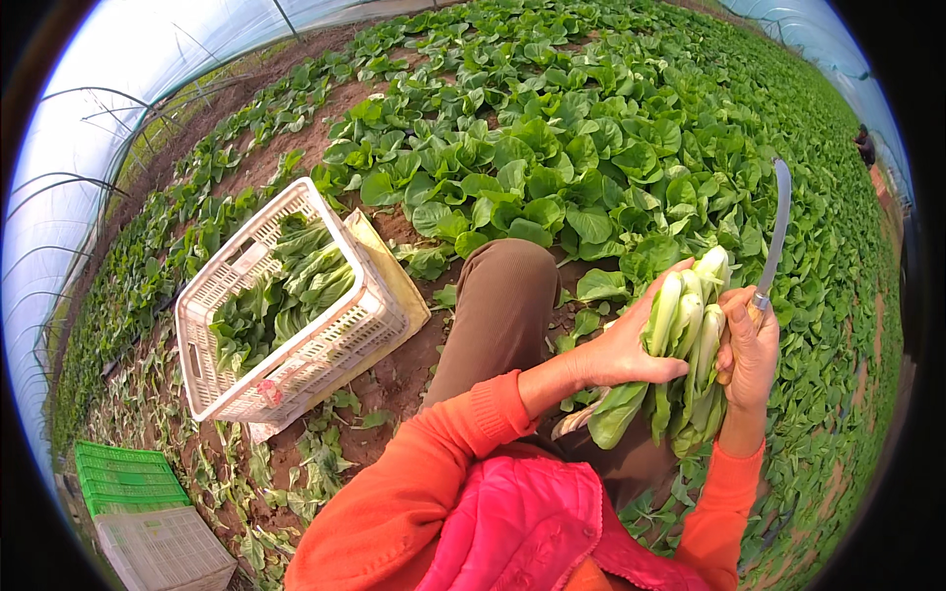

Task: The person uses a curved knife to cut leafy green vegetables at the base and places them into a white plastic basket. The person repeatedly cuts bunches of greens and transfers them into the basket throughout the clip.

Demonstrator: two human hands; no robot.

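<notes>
A bunch of leafy greens [689,325] with pale stems lies gripped in my left hand [628,347], cut ends up and leaves hanging down. My right hand [748,347] is closed around the wooden handle of a curved sickle knife [780,229], its blade pointing up and away from me. The right hand presses against the side of the bunch. To my left stands a white plastic crate [310,362], partly filled with cut greens [295,288]. My bent knee [510,295] in brown trousers is between the crate and the bunch.
Rows of growing leafy greens [532,148] spread ahead and right. A green crate [129,476] and a greyish-white crate [166,547] sit at lower left. Wilted trimmings [318,465] litter the soil. Plastic greenhouse film [81,148] curves along the left. Another person [863,145] is far right.
</notes>
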